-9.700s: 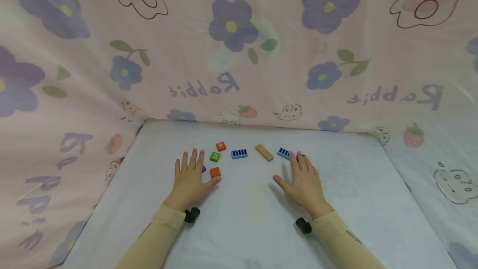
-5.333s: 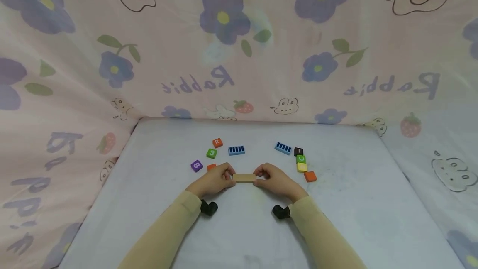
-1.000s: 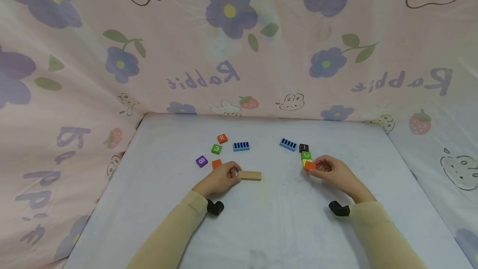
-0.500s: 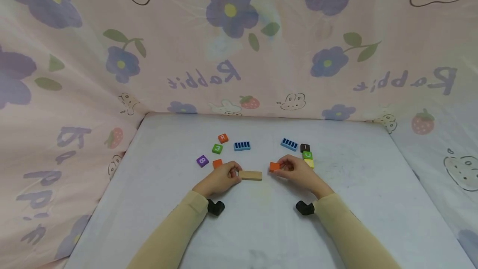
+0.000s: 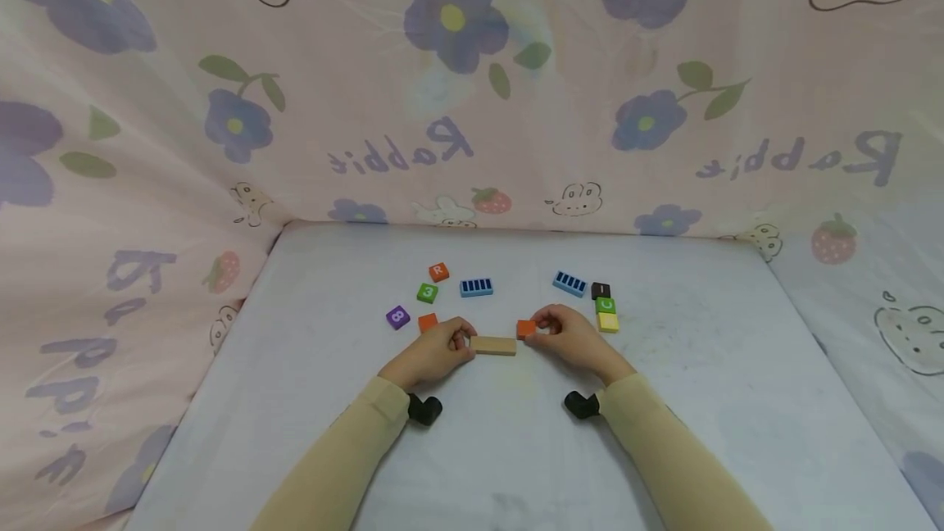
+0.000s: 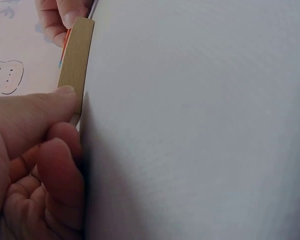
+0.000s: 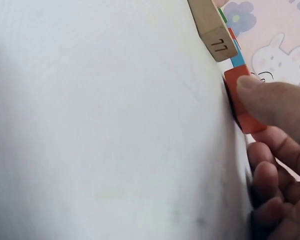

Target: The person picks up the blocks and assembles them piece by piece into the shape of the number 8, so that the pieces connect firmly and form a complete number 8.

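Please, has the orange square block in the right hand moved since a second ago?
Yes; the orange block moved left, away from the stationary yellow square block.

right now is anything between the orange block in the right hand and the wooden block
Nothing visible stands between them: the right hand pinches the orange block by the far right corner of the wooden block; whether they touch is unclear. The left blue block lies farther back.
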`<state>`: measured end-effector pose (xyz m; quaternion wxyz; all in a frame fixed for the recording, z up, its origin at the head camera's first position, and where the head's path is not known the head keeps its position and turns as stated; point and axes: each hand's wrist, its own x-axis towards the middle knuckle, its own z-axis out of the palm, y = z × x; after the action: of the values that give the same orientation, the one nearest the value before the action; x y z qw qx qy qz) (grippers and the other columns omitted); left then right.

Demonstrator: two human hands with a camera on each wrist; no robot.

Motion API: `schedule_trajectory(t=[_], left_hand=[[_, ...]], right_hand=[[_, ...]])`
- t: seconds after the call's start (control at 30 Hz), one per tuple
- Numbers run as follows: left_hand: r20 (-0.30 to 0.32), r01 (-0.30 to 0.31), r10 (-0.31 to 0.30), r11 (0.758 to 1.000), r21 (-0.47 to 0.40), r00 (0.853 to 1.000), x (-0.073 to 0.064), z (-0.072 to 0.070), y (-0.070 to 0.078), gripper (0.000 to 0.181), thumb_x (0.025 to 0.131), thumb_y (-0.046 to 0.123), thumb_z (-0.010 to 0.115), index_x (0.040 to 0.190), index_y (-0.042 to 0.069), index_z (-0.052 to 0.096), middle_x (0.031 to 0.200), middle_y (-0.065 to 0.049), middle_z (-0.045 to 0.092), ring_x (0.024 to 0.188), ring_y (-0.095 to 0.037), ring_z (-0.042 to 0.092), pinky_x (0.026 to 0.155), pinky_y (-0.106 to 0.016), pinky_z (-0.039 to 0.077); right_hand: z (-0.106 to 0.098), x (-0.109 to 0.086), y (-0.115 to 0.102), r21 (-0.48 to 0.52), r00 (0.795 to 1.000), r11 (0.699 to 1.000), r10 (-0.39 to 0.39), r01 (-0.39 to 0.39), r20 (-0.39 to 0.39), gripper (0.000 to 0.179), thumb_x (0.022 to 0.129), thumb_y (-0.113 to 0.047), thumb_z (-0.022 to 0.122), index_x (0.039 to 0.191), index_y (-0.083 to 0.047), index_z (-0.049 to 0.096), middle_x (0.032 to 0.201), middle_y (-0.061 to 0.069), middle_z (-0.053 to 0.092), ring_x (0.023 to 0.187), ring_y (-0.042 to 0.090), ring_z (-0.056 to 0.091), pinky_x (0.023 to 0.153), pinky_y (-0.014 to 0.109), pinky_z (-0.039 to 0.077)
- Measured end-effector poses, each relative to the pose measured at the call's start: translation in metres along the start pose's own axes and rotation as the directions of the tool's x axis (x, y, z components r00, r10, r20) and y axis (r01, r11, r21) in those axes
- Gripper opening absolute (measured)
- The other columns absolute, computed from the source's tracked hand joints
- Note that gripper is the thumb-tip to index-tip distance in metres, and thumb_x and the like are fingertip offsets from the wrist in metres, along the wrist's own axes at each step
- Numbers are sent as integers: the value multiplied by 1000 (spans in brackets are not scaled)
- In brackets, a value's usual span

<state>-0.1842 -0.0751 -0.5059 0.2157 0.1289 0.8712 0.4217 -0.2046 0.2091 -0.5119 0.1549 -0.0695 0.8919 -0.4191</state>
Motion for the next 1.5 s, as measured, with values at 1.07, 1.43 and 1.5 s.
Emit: schedule_trajectory(t=[1.07,1.43,1.5], left_hand=[[-4,-5,5,1000,-22,1000,1,1,0,23,93,27,67,114,22,59,84,-2,55,78,-17,53,67,-31,42],[-3,-11,11,1000,-22,1000,1,1,0,24,93,27,67,115,21,59,83,-1,55,77,-16,52,67,-31,42],[-3,-12,12,1000,-23,1000,1,1,-1,24,93,26,67,115,21,59,84,-1,55,77,-16,52,66,-31,42]], right_hand=[[6,-2,-6,-25,1000,1000,0,0,-18,37,82,-39,78,110,-20,63,102,1,56,92,22,48,80,35,41],[6,-1,-5,-30,1000,1000,-8,7,-16,37,82,-38,77,110,-19,63,102,1,56,92,22,47,80,35,42],[6,-1,-5,-31,1000,999,-7,7,-17,37,82,-39,78,110,-19,63,102,1,56,92,22,47,79,35,42]])
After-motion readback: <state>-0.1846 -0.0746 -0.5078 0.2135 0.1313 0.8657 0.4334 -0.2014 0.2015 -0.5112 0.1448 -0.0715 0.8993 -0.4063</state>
